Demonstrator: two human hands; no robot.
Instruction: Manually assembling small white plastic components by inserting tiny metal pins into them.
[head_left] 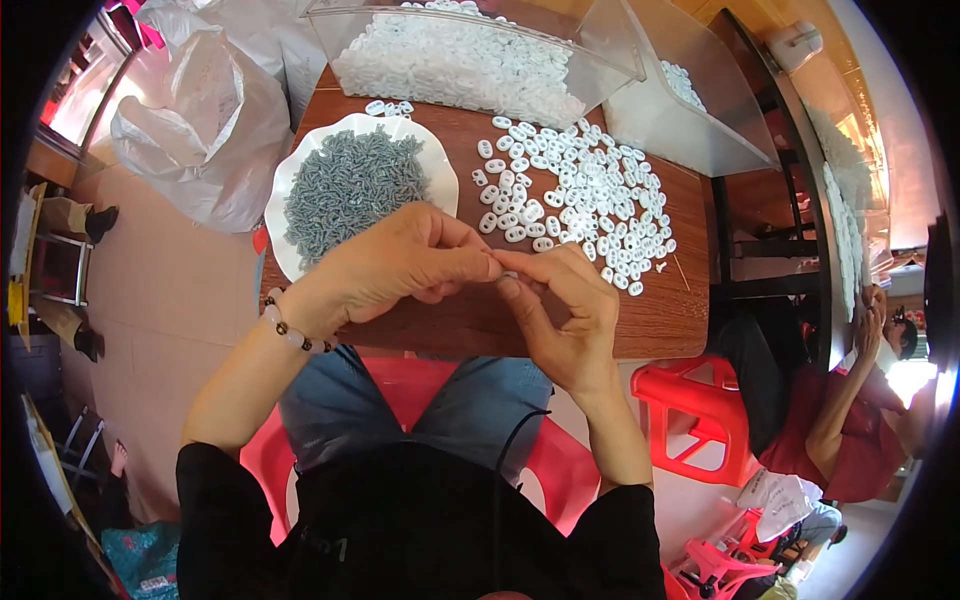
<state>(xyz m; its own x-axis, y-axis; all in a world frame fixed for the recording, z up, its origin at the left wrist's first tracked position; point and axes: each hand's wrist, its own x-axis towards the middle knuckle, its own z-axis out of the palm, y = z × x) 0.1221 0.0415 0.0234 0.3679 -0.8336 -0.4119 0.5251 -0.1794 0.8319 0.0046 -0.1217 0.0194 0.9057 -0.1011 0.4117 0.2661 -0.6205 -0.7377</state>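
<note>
Above the table's front edge, my left hand [425,255] and my right hand [565,305] meet fingertip to fingertip. Both are closed in a pinch. What they hold is mostly hidden; only a tiny pale and greyish bit shows between the fingertips. Behind my left hand stands a white scalloped plate [447,185] heaped with small grey-green pieces [350,185]. Beyond my right hand, many small white oval pieces, each with two holes, [590,185] lie spread over the brown wooden table [650,330].
A clear bin [480,75] of white pieces stands at the table's back, with another clear bin [690,120] to its right. White sacks [215,130] slump at the left. A red stool [690,400] stands at the right, near a seated person in a dark red top [850,430].
</note>
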